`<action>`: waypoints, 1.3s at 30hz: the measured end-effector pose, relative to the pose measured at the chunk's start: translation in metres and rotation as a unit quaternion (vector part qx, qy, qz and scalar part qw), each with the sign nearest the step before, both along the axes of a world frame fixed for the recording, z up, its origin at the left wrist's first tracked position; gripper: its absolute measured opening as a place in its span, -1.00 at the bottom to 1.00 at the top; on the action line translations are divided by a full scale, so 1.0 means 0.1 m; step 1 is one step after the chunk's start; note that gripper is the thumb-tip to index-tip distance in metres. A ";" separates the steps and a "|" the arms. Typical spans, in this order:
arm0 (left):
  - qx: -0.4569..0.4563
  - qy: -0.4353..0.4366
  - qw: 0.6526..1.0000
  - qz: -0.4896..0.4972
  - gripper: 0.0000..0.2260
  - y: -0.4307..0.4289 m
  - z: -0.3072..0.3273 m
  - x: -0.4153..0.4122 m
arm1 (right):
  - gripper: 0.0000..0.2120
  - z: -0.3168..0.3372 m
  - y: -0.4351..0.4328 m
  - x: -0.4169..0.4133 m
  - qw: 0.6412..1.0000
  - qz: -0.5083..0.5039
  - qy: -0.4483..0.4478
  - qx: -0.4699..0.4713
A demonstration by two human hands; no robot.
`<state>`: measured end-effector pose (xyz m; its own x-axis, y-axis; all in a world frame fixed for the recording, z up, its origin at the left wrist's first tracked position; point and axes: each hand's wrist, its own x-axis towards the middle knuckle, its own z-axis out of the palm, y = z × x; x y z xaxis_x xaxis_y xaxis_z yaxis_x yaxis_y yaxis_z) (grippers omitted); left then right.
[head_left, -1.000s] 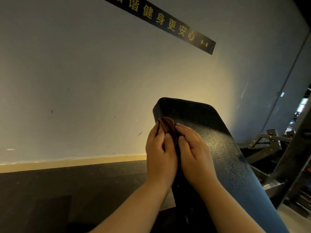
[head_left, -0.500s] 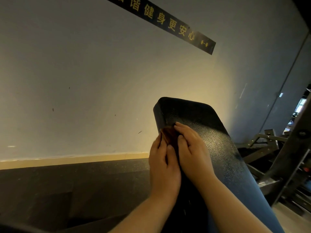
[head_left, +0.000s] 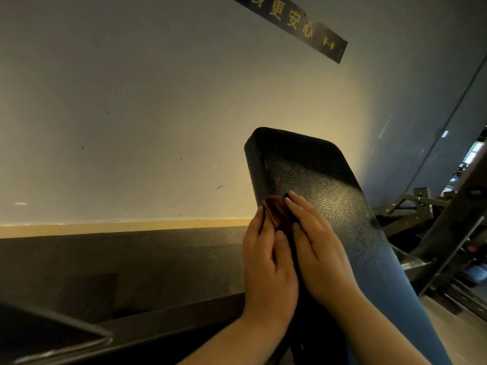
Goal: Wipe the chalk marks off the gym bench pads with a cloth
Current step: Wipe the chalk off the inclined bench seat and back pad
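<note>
— Two hands on the bench pad (head_left: pixel 329 196). States?
— Left hand (head_left: pixel 266 262) pinches the cloth (head_left: pixel 276 210) between thumb and fingers, bunched over the pad's left edge. Right hand (head_left: pixel 320 251) lies flat on the top face, fingers straight, gripping nothing. One fingertip touches the cloth.
— Cloth position on the pad?
— Left edge, just beyond both sets of fingertips, short of the rounded far end.
— Pad axis?
— Long axis runs from near right, tilting up to far left, toward the wall (head_left: pixel 131 101). Both forearms lie roughly along it.
— So the next stroke?
— My read: along that axis. Bare face lies far of the cloth and right of it across the width. Left hand is nearer the edge, so it drives. Right hand is nearer the top face, so it steadies.
— Chalk visible?
— Cannot tell. Light is dim, the grain is glossy, and no mark reads clearly.
— Risk?
— Cloth is bunched small, so the contact patch is narrow. Probably takes many passes.
</note>
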<state>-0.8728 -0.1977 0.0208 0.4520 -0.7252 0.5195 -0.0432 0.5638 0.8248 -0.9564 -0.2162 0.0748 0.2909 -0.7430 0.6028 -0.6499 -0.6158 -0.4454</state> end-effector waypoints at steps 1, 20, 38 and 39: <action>-0.011 -0.010 1.000 -0.008 -0.61 0.11 -0.10 -0.06 | -0.58 0.00 0.00 0.00 1.000 0.001 -0.008 0.003; -0.026 -0.043 0.999 0.004 -0.64 -0.18 0.10 0.19 | -0.59 -0.04 0.01 -0.01 0.999 -0.002 -0.042 -0.015; 0.022 -0.018 0.999 -0.018 -0.66 -0.12 0.16 0.19 | -0.56 -0.12 0.22 -0.05 1.000 -0.001 0.007 0.013; 0.022 -0.020 0.999 -0.018 -0.66 -0.09 0.13 0.15 | -0.56 -0.16 0.24 -0.08 1.000 0.003 0.013 0.012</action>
